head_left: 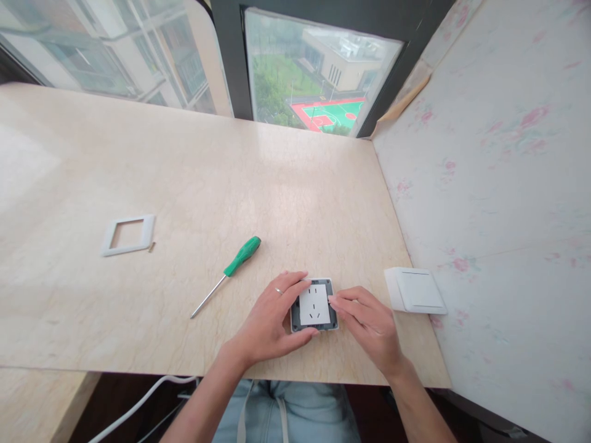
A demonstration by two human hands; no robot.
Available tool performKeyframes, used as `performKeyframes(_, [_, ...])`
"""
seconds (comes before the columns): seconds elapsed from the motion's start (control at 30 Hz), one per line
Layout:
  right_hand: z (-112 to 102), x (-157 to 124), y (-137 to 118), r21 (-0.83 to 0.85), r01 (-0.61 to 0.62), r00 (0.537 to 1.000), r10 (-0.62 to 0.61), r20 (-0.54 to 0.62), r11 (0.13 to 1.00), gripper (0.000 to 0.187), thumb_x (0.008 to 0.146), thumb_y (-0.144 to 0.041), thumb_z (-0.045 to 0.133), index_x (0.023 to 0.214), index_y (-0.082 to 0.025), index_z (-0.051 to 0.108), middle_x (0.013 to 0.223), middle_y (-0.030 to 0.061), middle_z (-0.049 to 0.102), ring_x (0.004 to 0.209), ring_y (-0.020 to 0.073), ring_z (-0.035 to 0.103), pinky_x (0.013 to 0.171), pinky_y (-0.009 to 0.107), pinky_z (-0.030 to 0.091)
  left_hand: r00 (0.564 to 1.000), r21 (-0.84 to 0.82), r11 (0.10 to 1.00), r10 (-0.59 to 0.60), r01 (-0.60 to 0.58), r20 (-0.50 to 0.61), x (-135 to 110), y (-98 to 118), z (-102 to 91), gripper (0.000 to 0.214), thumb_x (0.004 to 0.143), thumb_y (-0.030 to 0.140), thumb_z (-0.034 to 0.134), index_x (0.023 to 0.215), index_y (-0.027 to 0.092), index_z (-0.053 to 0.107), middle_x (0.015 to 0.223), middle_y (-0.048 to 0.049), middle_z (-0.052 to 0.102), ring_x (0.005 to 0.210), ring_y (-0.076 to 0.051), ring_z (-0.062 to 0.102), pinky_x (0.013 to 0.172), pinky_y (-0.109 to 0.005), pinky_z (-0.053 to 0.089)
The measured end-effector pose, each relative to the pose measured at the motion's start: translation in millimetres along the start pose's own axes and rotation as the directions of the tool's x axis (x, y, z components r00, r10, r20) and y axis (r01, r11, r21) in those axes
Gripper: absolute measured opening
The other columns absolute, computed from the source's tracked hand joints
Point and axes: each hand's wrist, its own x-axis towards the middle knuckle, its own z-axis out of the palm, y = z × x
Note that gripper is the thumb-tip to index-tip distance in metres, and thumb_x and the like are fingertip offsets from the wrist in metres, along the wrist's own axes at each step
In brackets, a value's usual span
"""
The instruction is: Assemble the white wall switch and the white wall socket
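Observation:
A wall socket (pixel 314 305) with a white face and a dark grey surround lies on the marble-look sill, its cover off. My left hand (pixel 280 311) grips it from the left, thumb at the near edge and fingers at the far edge; a ring is on one finger. At the socket's right edge, my right hand (pixel 362 320) pinches with thumb and fingertips. Whatever is between those fingertips is too small to make out. A screwdriver (pixel 241 257) with a green handle lies to the left of the socket, its metal tip towards the near left.
Further left lies a white cover frame (pixel 128 235) with a small brass-coloured screw (pixel 152 247) beside its corner. On the flowered wall (pixel 484 184) at right sits a white switch (pixel 419 291). Windows (pixel 323 74) line the back. A white cable (pixel 138 406) hangs below the sill's front edge.

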Motion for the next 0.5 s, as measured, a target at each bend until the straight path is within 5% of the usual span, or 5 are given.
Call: performKeyframes(0.5, [-5.0,1.0,-2.7,-0.073,-0.017,0.997,0.023,0.077,0.997,0.033,0.093,-0.009,0.061,0.118,-0.026,0.073,0.098,0.0068,0.068,0.089,0.0178,0.067,0.073,0.031,0.061,1.0,-0.002,1.0,-0.019,0.019,0.011,1.4,0.8,0.4,0.074,0.084,0.046,0.072,0.147,0.026,0.039,0.15,-0.0153,0.049,0.141,-0.033,0.046,0.119,-0.059,0.034])
